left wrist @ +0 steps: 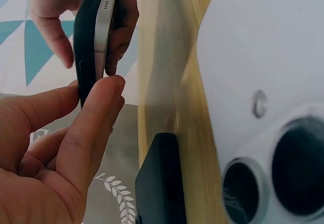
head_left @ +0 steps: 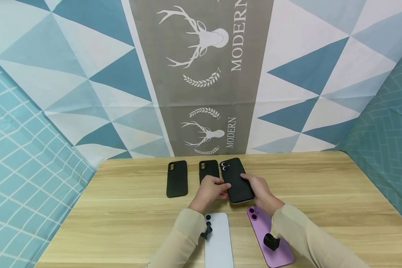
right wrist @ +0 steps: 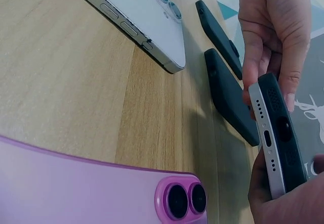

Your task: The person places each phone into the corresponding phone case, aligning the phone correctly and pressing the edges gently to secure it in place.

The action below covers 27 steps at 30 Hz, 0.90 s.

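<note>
A silver-edged phone (right wrist: 267, 143) and a black phone case (head_left: 237, 180) over its back are held up together between both hands. Along the bottom end the phone's edge, with its port and speaker holes, sticks out beside the case. My left hand (head_left: 211, 190) pinches one long side between thumb and fingers. On the opposite side my right hand (head_left: 262, 191) grips phone and case, thumb on the case's back. Below the hands lie a white phone (head_left: 219, 242) and a pink phone (head_left: 268, 234), both camera side up.
Two more black cases lie toward the table's back edge: a left case (head_left: 176, 179) and a middle case (head_left: 208, 169), partly hidden by my left hand. The wooden table (head_left: 120, 216) meets a patterned cloth wall (head_left: 204, 93) behind.
</note>
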Tool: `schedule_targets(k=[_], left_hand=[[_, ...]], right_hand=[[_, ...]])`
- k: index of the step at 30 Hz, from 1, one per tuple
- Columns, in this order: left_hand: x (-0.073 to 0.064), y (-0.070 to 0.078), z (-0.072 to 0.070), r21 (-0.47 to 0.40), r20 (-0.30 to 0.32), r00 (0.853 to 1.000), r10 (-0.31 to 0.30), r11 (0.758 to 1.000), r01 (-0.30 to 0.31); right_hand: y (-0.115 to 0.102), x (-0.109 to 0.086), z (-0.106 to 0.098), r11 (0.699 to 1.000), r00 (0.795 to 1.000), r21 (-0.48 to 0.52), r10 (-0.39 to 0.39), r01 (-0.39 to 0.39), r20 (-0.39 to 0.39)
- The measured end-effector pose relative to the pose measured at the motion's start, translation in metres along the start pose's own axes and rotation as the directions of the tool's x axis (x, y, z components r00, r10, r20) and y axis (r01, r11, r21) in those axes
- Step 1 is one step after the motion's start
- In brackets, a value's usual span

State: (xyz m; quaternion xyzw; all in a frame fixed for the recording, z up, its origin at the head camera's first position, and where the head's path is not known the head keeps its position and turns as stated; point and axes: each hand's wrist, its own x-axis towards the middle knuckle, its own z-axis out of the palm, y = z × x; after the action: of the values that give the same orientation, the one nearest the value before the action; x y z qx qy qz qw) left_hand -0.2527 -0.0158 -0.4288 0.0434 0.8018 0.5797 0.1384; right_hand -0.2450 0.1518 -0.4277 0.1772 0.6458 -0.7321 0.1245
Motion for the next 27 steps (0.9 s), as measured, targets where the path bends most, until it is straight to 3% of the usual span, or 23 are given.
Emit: schedule_targets(k=[5, 12, 27], left_hand=[[0.000, 0.000, -0.002, -0.012, 0.005, 1.000, 0.010, 1.000, -0.010], [0.001, -0.003, -0.007, -0.068, 0.013, 1.000, 0.028, 0.997, -0.027], [0.007, -0.005, -0.023, -0.221, 0.019, 0.999, -0.046, 0.974, 0.049]], right_hand=[[0.001, 0.000, 0.001, 0.998, 1.000, -0.060, -0.019, 0.018, -0.017], [-0.001, -0.001, 0.001, 0.998, 0.999, -0.051, -0.032, 0.033, 0.021], [-0.007, -0.005, -0.006, 0.996, 0.996, -0.077, -0.027, 0.034, 0.084]])
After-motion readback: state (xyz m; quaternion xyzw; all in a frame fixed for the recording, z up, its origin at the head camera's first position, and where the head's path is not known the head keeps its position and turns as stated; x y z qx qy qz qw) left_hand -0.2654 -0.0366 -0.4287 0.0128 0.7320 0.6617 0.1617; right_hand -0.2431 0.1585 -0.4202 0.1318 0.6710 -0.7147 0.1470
